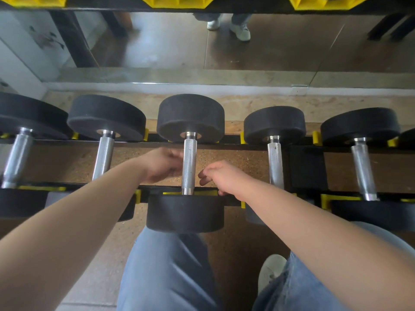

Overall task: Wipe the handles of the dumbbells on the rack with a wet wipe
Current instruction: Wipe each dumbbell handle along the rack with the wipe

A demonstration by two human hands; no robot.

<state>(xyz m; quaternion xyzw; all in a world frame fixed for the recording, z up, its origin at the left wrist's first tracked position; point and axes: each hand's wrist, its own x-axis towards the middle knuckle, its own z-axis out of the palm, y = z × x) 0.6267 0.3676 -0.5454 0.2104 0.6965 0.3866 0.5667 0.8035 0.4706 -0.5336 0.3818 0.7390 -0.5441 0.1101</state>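
Centre handle (189,164) runs 12 to 6 on the rack (231,142); my left grip (162,164) at its 9, nearer, fingers curled, contents I cannot tell; right grip (221,176) at its 3, loosely curled, empty; I see no wipe.

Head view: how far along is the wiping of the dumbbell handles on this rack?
Done: nothing shows; no handle looks visibly wet. In hand: the left hand is at the middle dumbbell handle, its grip blurred; the right hand hangs beside it, apart. No wet wipe is visible. Left: this handle and the four other handles along the rack, as far as can be judged.
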